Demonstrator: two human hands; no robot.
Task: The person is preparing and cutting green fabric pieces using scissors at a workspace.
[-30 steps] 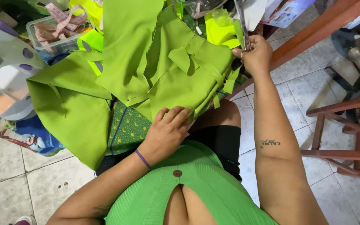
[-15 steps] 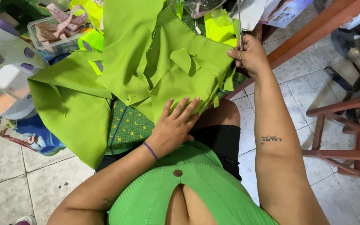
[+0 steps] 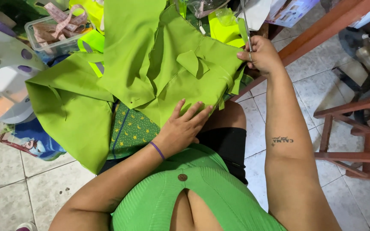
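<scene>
A large bright green fabric (image 3: 172, 72) lies folded and bunched across my lap and the table edge. My left hand (image 3: 185, 126) rests flat on its near edge with the fingers spread, a purple band on the wrist. My right hand (image 3: 262, 55) is closed around the handles of metal scissors (image 3: 245, 23) at the fabric's right edge, with the blades pointing away from me. Under the green fabric a darker green cloth with small yellow stars (image 3: 133, 130) shows on my thigh.
A clear plastic box with a pink measuring tape (image 3: 52, 30) sits at the upper left. A white sewing machine (image 3: 1, 85) stands at the left. A wooden table edge (image 3: 322, 30) runs diagonally at the upper right, and a wooden stool (image 3: 352, 128) stands on the tiled floor at the right.
My left hand went from curled on the fabric to flat with fingers spread. My right hand with the scissors shifted slightly left along the fabric's edge.
</scene>
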